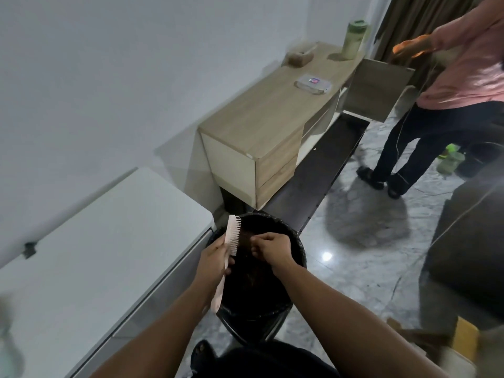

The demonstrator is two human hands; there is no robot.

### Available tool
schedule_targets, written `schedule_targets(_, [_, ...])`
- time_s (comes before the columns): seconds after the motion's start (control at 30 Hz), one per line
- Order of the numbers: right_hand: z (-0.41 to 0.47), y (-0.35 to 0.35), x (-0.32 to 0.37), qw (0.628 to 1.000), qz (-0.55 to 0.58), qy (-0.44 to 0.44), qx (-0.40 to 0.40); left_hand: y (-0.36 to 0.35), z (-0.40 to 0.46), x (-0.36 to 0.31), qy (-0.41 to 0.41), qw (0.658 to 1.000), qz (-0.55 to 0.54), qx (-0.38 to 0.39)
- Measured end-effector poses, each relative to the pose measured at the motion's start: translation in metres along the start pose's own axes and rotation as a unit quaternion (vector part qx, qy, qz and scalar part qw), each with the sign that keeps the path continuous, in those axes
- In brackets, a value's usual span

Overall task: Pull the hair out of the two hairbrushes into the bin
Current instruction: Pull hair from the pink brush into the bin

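The left hand [215, 257] is gripping a pink brush [231, 236] over the bin [298, 257], while the right hand [272, 251] is pinching hair [245, 241] from its bristles. This brush looks part-cleaned; a second brush isn't showing, so probably remains.

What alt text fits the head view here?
Over a black bin, the left hand holds a pale pink hairbrush while the right hand pinches hair at its bristles. Behind stands a wooden cabinet and another person.
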State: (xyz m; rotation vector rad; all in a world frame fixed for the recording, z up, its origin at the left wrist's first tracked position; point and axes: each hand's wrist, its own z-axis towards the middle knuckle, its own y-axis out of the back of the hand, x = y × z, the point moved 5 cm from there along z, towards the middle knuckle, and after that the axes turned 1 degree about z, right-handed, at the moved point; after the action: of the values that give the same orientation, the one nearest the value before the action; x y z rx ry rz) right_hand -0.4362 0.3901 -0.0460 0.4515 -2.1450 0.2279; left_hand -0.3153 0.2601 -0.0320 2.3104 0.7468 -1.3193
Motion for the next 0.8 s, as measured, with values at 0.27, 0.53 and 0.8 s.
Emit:
schedule_targets(0.27, [0.012, 0.021, -0.023, 0.995, -0.011, -0.055, -0.077, 0.023, 0.004, -0.002, 0.032, 0.997, -0.068, 0.024])
schedule_targets(0.53, [-0.012, -0.041, 0.021, 0.992, -0.042, 0.116, 0.004, 0.014, -0.009, -0.002, -0.053, 0.991, 0.109, 0.053])
schedule_targets(0.8, [0.014, 0.046, -0.017, 0.979, -0.074, -0.038, -0.186, 0.050, -0.005, -0.006, -0.019, 0.999, 0.030, -0.017])
